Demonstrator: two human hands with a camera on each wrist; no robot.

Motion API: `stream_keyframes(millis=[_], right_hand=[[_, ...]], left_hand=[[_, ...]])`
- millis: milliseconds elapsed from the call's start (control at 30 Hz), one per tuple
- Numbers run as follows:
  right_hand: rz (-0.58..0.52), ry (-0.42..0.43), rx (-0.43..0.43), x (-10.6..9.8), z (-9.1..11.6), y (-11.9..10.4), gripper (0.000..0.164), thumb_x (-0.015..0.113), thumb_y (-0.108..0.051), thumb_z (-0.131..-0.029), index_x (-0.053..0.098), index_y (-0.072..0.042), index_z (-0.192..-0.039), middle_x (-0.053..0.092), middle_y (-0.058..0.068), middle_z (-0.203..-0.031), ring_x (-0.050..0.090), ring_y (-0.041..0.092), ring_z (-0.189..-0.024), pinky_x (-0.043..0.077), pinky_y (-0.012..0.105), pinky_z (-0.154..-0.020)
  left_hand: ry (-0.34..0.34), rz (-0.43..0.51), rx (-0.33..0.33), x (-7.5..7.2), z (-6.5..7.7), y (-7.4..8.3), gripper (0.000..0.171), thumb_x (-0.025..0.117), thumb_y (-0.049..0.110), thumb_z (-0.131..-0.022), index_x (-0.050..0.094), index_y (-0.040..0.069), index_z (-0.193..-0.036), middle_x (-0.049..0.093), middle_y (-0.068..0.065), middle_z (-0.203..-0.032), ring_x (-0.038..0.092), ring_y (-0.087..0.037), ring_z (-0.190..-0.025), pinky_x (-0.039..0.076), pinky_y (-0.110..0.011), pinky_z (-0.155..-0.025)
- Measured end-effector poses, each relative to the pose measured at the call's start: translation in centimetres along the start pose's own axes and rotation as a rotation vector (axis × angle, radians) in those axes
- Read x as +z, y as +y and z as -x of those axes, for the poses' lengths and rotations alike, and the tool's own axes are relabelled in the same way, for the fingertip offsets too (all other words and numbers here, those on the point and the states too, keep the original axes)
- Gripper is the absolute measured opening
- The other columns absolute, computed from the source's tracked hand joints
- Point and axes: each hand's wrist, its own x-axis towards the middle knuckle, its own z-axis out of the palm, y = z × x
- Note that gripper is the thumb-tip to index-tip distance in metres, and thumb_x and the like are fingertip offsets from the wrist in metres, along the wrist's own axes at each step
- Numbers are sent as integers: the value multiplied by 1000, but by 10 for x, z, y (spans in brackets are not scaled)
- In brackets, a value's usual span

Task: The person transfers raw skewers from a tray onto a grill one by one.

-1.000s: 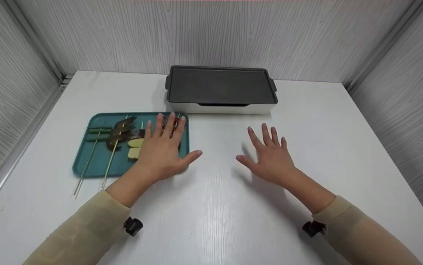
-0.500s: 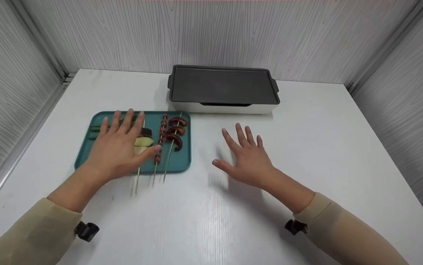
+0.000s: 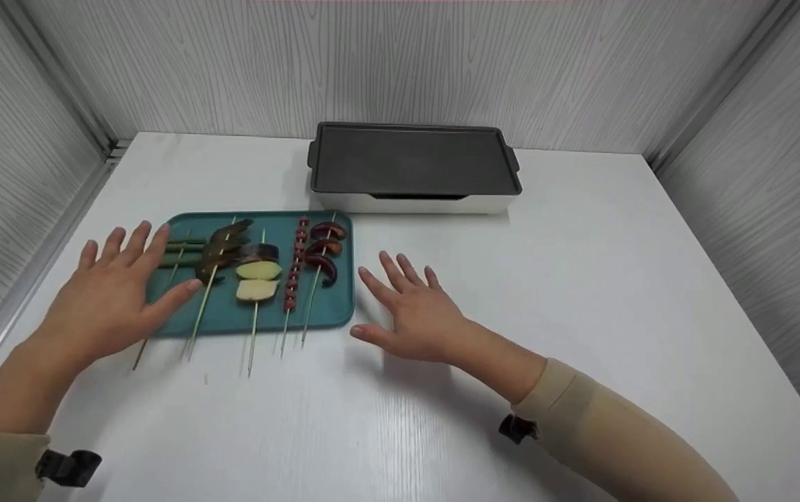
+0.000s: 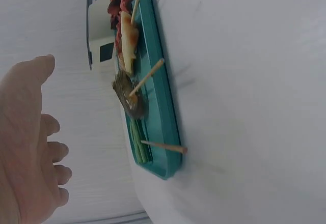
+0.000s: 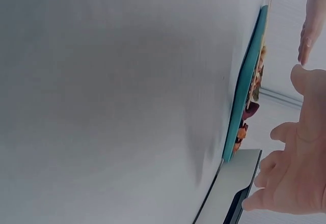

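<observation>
On the left of the table lies a teal tray (image 3: 336,307) with several skewers side by side, their sticks overhanging the front edge. They carry green stalks (image 3: 191,247), brown shrimp-like pieces (image 3: 208,265), pale and dark slices (image 3: 258,270), small red pieces (image 3: 294,268) and curved dark-red pieces (image 3: 329,265). My left hand (image 3: 111,300) hovers at the tray's left end, fingers spread and holding nothing. It hides part of the tray's left edge. To the right of the tray hovers my right hand (image 3: 417,317), also spread, with nothing in it.
A white tabletop grill (image 3: 414,160) with a dark flat plate stands at the back middle, behind the tray's right end. Pale wood-grain panels (image 3: 400,63) enclose the white table (image 3: 616,279) at the back and both sides.
My left hand has moved left across the tray, uncovering the skewers on its right part. My right hand has also moved left, closer to the tray. Tray and grill stay put.
</observation>
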Motion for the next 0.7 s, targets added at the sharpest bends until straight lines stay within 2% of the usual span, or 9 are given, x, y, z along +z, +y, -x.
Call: stream_keyframes(millis=[167, 367, 500, 700], right_hand=[[-2, -61, -78, 5, -6, -6, 85, 38, -75, -104, 15, -29, -172, 4, 2, -178, 2, 28, -164, 12, 64, -127], [-13, -129, -131, 10, -9, -12, 76, 40, -67, -108, 25, -26, -171, 13, -1, -177, 8, 27, -163, 14, 64, -127], [11, -145, -116, 11, -10, -13, 73, 41, -64, -109, 31, -23, -169, 18, -2, -176, 13, 27, -163, 16, 65, -126], [27, -135, -110, 9, -8, -12, 73, 40, -63, -110, 35, -20, -168, 23, -1, -175, 16, 26, -162, 19, 66, -125]], left_hand=[[-80, 4, 13, 5, 7, -29, 87, 47, 53, -111, 15, -6, -167, 16, -39, -167, 12, -63, -152, 3, -75, -121], [-195, 12, -19, 13, 14, -54, 76, 45, 42, -114, 23, -13, -162, 21, -43, -162, 16, -67, -148, 9, -77, -119], [-233, 29, -19, 18, 16, -60, 72, 50, 33, -112, 27, -15, -160, 25, -43, -161, 18, -68, -146, 13, -77, -118], [-263, 90, 8, 22, 17, -57, 68, 55, 26, -109, 32, -14, -158, 27, -41, -162, 17, -68, -147, 15, -76, -118]])
